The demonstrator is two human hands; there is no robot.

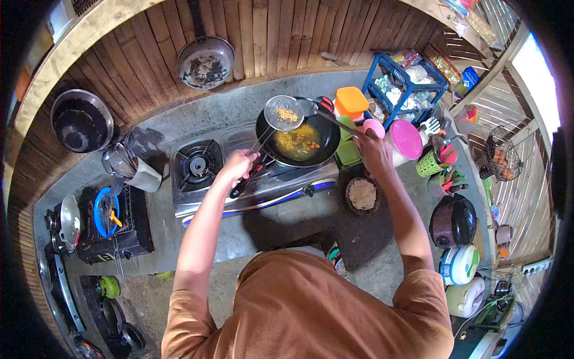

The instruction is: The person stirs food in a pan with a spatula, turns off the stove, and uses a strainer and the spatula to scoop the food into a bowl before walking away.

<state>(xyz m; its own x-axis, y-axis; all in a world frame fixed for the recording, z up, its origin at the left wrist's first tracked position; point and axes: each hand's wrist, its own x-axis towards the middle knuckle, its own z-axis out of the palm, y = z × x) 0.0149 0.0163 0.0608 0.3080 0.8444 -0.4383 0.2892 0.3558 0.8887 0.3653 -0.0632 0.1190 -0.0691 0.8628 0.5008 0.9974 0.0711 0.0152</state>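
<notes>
My left hand is closed round the thin handle of a wire strainer, whose round basket is over the far left part of a black wok. Small golden fried bits lie in the mesh. My right hand grips a long-handled metal spatula, its head right at the strainer's rim. Yellow oil with pieces of food fills the wok's bottom. The wok sits on the right burner of a two-burner gas stove, its black handle below my left hand.
Beside the wok stand an orange container, green containers and a pink-lidded tub. A stone mortar is below my right forearm. Left are a bare burner and a grey jug; a blue rack stands back right.
</notes>
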